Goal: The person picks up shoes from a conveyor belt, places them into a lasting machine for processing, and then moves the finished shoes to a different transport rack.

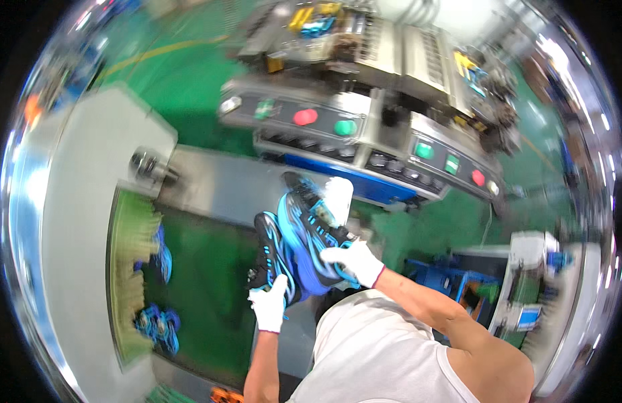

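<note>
Two black sneakers with bright blue and purple soles are in front of my body, side by side and touching. My left hand [269, 305], in a white glove, is closed around the heel end of the left sneaker [267, 245]. With its white glove also closed, my right hand [357, 262] grips the heel end of the right sneaker [304, 225]. Just beyond them, a blurred white object [338, 198] shows beside a dark, blue-trimmed shape [299, 183]; I cannot make out either one.
Ahead stands a machine with a control panel [291, 117] of red and green buttons. At the left, a grey-white housing [82, 201] flanks a green surface carrying more blue sneakers [160, 326]. A blue crate [432, 275] is at the right.
</note>
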`<move>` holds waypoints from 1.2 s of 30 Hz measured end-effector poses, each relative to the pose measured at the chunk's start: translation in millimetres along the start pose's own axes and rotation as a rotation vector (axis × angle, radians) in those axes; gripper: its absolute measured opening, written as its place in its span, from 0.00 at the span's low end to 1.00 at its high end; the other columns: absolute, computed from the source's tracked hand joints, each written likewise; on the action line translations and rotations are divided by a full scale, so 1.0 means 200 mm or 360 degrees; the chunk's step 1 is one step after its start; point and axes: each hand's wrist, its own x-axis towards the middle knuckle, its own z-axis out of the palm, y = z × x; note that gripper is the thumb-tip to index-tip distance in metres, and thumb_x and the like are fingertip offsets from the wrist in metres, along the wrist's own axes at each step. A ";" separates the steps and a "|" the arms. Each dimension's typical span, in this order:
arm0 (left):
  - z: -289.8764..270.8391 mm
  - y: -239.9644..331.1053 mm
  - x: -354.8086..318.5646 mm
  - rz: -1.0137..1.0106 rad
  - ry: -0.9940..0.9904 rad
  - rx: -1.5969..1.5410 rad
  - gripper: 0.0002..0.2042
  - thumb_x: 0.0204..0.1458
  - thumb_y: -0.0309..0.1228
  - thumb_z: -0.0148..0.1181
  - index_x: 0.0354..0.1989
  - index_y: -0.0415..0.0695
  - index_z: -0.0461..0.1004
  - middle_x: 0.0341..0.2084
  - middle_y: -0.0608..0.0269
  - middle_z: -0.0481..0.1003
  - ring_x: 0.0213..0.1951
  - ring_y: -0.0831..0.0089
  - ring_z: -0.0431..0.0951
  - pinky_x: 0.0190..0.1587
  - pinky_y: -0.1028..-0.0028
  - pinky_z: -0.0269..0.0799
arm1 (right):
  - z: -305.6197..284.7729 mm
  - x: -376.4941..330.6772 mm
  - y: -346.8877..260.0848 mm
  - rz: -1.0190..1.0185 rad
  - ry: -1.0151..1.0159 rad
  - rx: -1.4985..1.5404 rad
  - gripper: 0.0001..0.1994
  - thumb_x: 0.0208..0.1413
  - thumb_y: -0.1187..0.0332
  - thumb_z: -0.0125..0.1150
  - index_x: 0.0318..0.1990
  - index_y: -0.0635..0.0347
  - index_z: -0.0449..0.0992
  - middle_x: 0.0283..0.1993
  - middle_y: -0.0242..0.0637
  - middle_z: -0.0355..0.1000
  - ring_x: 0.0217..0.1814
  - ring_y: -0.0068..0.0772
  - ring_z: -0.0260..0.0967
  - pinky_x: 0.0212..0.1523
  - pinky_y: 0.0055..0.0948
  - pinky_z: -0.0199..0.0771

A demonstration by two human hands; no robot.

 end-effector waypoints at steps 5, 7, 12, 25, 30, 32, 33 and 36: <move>0.36 0.35 -0.22 0.0294 -0.0469 0.0292 0.39 0.45 0.46 0.78 0.58 0.28 0.71 0.51 0.44 0.78 0.49 0.57 0.79 0.53 0.60 0.74 | -0.42 -0.49 0.13 -0.0277 0.0527 0.0422 0.18 0.47 0.57 0.80 0.36 0.57 0.79 0.20 0.25 0.71 0.16 0.16 0.62 0.15 0.24 0.58; 0.59 0.42 -0.31 0.0441 -0.0426 0.0878 0.40 0.46 0.46 0.77 0.59 0.28 0.69 0.49 0.45 0.78 0.48 0.58 0.78 0.56 0.61 0.72 | -0.64 -0.70 0.17 -0.0257 0.0789 0.0550 0.18 0.47 0.55 0.80 0.29 0.56 0.78 0.18 0.24 0.67 0.14 0.15 0.57 0.14 0.24 0.54; 1.21 0.68 -0.57 0.0840 -0.1260 0.1064 0.35 0.45 0.45 0.79 0.51 0.26 0.74 0.47 0.44 0.80 0.45 0.64 0.80 0.53 0.64 0.75 | -0.97 -1.21 0.31 -0.0928 0.1468 0.1553 0.14 0.49 0.68 0.79 0.40 0.63 0.81 0.31 0.32 0.79 0.23 0.20 0.70 0.24 0.24 0.72; 2.97 1.15 -2.29 0.2448 -0.2277 0.0621 0.39 0.48 0.41 0.72 0.65 0.33 0.64 0.53 0.44 0.78 0.56 0.53 0.79 0.60 0.61 0.71 | -1.95 -2.21 0.92 -0.0180 0.3616 0.0525 0.36 0.53 0.60 0.74 0.64 0.71 0.66 0.59 0.57 0.74 0.60 0.54 0.73 0.61 0.46 0.73; 3.52 0.85 -2.72 0.2700 -0.2202 0.0728 0.38 0.56 0.48 0.61 0.72 0.41 0.57 0.59 0.35 0.72 0.61 0.39 0.72 0.69 0.55 0.59 | -2.57 -2.43 1.18 0.0149 0.3725 0.0143 0.37 0.55 0.62 0.69 0.69 0.68 0.60 0.61 0.63 0.72 0.63 0.61 0.71 0.64 0.44 0.71; 3.67 0.92 -2.78 0.2670 -0.2162 0.0728 0.39 0.56 0.49 0.61 0.72 0.40 0.57 0.60 0.35 0.72 0.61 0.39 0.72 0.69 0.55 0.60 | -2.81 -2.51 1.07 0.0255 0.3608 0.0070 0.38 0.56 0.57 0.67 0.66 0.76 0.62 0.62 0.69 0.69 0.65 0.65 0.68 0.66 0.47 0.69; 3.66 0.94 -2.83 0.2622 -0.2234 0.0875 0.39 0.57 0.48 0.60 0.72 0.38 0.57 0.63 0.36 0.69 0.63 0.41 0.70 0.69 0.55 0.59 | -2.89 -2.56 1.07 0.0295 0.3612 0.0069 0.35 0.55 0.55 0.68 0.62 0.75 0.66 0.57 0.69 0.72 0.60 0.67 0.71 0.62 0.49 0.71; 3.53 0.96 -2.66 0.2630 -0.2318 0.0543 0.38 0.56 0.48 0.61 0.69 0.35 0.59 0.64 0.34 0.66 0.66 0.43 0.67 0.71 0.56 0.59 | -2.97 -2.54 0.96 0.0522 0.3676 -0.0368 0.35 0.53 0.50 0.69 0.59 0.70 0.70 0.60 0.64 0.71 0.62 0.64 0.69 0.63 0.48 0.70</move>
